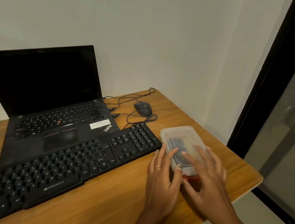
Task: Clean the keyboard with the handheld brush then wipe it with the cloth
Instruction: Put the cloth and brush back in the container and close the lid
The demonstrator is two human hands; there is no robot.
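Note:
A black Zebronics keyboard (65, 168) lies slanted across the wooden table, partly resting on an open laptop. To its right stands a translucent plastic box (178, 135) with a lid; dark and yellow things show dimly inside, and something red peeks out at its near end. My left hand (163, 175) lies against the box's left side with straight fingers. My right hand (207, 179) rests spread on the lid. No brush or cloth is plainly visible.
A black ThinkPad laptop (46, 98) stands open at the back left, screen dark. A black mouse (143, 108) with looping cables lies behind the keyboard. The wooden table (105, 213) ends close behind the box on the right, near a dark-framed window (264, 93).

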